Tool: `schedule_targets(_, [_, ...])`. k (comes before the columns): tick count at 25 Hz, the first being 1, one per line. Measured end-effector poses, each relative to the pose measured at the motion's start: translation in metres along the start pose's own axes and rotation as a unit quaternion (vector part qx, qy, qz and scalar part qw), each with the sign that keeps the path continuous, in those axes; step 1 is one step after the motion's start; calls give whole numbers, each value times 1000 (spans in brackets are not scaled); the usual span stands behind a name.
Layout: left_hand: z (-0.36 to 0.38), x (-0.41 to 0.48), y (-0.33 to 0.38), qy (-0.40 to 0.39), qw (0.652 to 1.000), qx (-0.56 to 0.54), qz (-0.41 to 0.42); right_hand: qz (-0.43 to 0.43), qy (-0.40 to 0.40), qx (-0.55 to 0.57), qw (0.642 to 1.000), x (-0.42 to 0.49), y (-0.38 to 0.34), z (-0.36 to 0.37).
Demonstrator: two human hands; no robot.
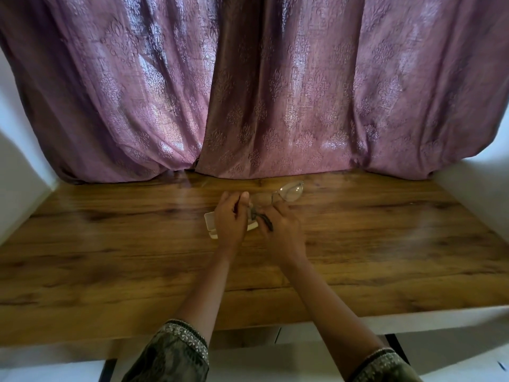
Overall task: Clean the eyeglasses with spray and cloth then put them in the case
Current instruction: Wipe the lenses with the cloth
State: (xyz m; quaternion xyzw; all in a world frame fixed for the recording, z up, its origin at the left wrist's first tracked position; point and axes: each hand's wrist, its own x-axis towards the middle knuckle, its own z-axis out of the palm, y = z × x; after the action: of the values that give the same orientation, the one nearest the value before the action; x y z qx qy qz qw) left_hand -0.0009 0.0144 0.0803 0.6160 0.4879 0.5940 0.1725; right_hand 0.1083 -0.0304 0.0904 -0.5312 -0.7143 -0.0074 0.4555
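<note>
Holding the eyeglasses (289, 192) just above the wooden table (385, 244), the person has both hands close together at the frame's left half. The left hand (230, 217) curls round that end with its thumb raised beside the lens. The right hand (285, 224) pinches the frame near the bridge, and a dark temple tip hangs between the 2 palms. The other lens stands free, toward the purple curtain (275, 92). The white case (210, 220) lies on the table right under the left hand, mostly hidden by it, and seems to be open. No spray bottle shows, and a small greyish scrap between the hands may be the cloth, though it is too small to tell. The step looks like folding the temples for stowing. To do it well, keep the fingertips on the rim and hinges rather than the glass, and fold 1 temple flat before the other so they do not cross. Shift the left hand aside so the case mouth is clear, then lower the frame in level without forcing it. No brand, label or writing can be read on the case, the frame or anywhere else.
</note>
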Motion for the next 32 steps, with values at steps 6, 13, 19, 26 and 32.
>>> schedule_targets(6, [0,1,4,1,1000,2,-14,24,30,-6,999,24,10,-17])
schedule_targets(13, [0,-2,4,2,1000,7,2,-18,-8,-3,1000,-2,8,-3])
schedule_targets(19, [3,-1,0,4,1000,9,-7,22,24,-19,999,27,10,-12])
schedule_targets(26, [1,0,-2,-2,1000,-11,-14,3,-8,14,1000,-4,10,-5])
schedule_targets(32, [6,-2,-5,6,1000,8,-8,24,-1,-36,999,24,8,-10])
